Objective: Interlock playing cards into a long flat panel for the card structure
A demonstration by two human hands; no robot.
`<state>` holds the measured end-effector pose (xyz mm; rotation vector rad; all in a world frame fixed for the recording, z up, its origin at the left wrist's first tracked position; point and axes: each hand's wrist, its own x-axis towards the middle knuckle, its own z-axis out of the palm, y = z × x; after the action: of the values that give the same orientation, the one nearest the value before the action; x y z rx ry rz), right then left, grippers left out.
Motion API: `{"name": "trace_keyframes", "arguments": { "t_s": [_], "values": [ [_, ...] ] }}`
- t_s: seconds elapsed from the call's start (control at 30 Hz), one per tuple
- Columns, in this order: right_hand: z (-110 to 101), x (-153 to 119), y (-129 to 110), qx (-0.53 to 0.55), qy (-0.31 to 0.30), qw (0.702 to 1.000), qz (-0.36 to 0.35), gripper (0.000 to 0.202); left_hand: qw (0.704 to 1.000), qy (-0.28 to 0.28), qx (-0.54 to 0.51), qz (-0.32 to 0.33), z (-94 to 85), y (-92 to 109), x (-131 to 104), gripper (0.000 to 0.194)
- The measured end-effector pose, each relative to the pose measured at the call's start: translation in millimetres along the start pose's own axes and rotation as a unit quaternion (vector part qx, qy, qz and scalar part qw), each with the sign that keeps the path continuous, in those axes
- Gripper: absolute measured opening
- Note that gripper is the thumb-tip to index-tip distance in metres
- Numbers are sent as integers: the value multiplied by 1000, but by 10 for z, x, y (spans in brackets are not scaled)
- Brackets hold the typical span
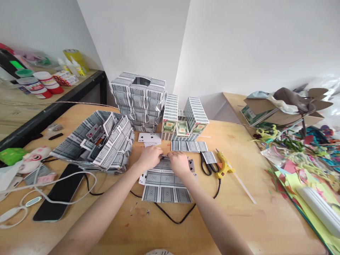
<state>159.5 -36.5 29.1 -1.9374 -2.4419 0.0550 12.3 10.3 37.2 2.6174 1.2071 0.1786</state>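
Head view: we had our left hand [151, 158] and right hand [179, 163] pinched narrow on the far edge of the card sheet [166, 184] lying flat on the table [265, 226]; we judged we were joining another card, which next needed steady pressing

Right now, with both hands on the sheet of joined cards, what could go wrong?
The yellow glue gun lies close to the right hand; if hot, it might burn.

The black cable passes under the grey-patterned sheet of joined playing cards; a snag could drag it.

The left hand is near loose cards.
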Motion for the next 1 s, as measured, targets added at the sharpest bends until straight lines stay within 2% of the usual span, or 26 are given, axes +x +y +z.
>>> {"name": "trace_keyframes", "arguments": {
  "t_s": [0.17,0.23,0.33,0.4,0.47,0.63,0.87,1.0],
  "values": [
    [-106,28,42,-8,-19,1000,24,11,999,0,31,-15,-11,97,28,11],
    [-174,5,152,13,-25,999,36,13,999,-4,31,-6,-16,96,27,11],
    [-233,-87,401,71,-25,995,65,27,1000,-3,30,0,-23,68,12,11],
    [-217,-164,558,102,-41,988,106,25,1000,0,29,-10,-21,50,6,12],
    [-159,-230,656,145,-45,982,115,26,999,-1,26,-21,-13,45,8,13],
    [50,-293,644,177,24,978,106,25,1000,-15,10,-23,25,55,22,12],
    [285,-345,497,165,139,965,147,17,1000,-29,-3,-3,28,8,-2,9],
    [332,-379,465,135,152,971,127,18,1000,-1,-9,28,24,5,-24,12]
  ]
}}
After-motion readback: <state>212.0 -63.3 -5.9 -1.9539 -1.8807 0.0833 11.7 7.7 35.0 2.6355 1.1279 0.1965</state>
